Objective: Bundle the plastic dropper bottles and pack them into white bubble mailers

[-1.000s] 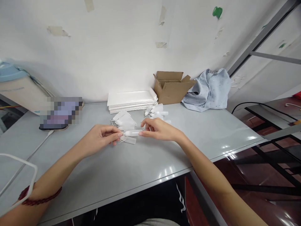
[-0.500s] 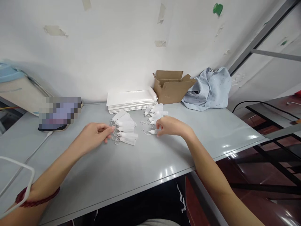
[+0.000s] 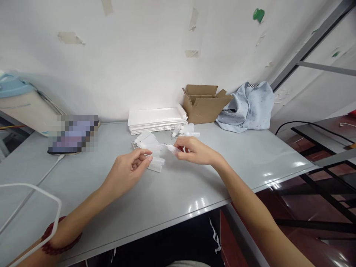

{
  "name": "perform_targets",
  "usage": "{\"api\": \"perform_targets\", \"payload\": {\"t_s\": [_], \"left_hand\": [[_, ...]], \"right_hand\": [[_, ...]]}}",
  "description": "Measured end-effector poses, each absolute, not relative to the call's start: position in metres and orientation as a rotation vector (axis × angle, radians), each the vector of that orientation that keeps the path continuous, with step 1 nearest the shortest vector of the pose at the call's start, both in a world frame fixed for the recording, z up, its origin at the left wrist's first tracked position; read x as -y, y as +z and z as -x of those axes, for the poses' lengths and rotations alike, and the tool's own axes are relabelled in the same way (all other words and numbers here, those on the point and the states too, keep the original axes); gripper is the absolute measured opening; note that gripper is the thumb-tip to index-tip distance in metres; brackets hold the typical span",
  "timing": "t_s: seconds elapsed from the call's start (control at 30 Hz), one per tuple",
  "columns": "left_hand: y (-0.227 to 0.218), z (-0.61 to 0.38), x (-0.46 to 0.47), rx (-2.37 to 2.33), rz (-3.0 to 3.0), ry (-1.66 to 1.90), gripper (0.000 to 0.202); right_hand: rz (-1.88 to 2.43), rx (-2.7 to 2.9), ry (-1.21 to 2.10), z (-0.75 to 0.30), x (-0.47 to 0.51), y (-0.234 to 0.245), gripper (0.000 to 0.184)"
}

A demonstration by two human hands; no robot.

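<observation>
My right hand [image 3: 194,151] pinches a small translucent plastic bottle [image 3: 172,149] with a pointed tip, held just above the grey table [image 3: 172,193]. My left hand [image 3: 130,168] hovers close to it with fingers curled and nothing in them. Directly behind the left fingers lies a row of similar bottles [image 3: 151,148] with thin loops. A second heap of bottles [image 3: 185,129] lies behind the right hand.
A stack of white flat boxes [image 3: 156,118] sits at the wall, with an open cardboard box [image 3: 204,104] and a pale blue cloth [image 3: 247,106] to its right. A phone [image 3: 71,134] on a white cable lies left. The table edge drops off at right.
A second ago both hands held one bottle between them. It was laid with the row on the left, and the right hand picked another from the right heap and brought it towards the left hand.
</observation>
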State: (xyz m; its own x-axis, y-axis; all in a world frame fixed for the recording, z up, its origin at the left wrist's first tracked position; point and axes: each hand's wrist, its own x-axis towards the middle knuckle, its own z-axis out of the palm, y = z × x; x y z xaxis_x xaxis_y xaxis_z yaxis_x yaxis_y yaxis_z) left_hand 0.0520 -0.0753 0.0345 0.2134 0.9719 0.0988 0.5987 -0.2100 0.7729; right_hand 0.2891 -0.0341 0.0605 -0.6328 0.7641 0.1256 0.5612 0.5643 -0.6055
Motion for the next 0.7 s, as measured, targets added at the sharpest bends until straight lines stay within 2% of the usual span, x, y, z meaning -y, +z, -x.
{"api": "perform_targets", "payload": {"t_s": [0.17, 0.37, 0.7], "left_hand": [[0.038, -0.052, 0.075, -1.386, -1.742, 0.791, 0.043], [0.035, -0.052, 0.076, -1.384, -1.873, 0.768, 0.028], [0.037, -0.054, 0.075, -1.419, -1.833, 0.735, 0.027]], "right_hand": [[0.975, 2.421, 0.850, -0.279, 0.040, 0.057, 0.019], [0.901, 2.430, 0.962, -0.275, 0.043, 0.055, 0.029], [0.992, 2.386, 0.930, -0.273, 0.045, 0.052, 0.037]]}}
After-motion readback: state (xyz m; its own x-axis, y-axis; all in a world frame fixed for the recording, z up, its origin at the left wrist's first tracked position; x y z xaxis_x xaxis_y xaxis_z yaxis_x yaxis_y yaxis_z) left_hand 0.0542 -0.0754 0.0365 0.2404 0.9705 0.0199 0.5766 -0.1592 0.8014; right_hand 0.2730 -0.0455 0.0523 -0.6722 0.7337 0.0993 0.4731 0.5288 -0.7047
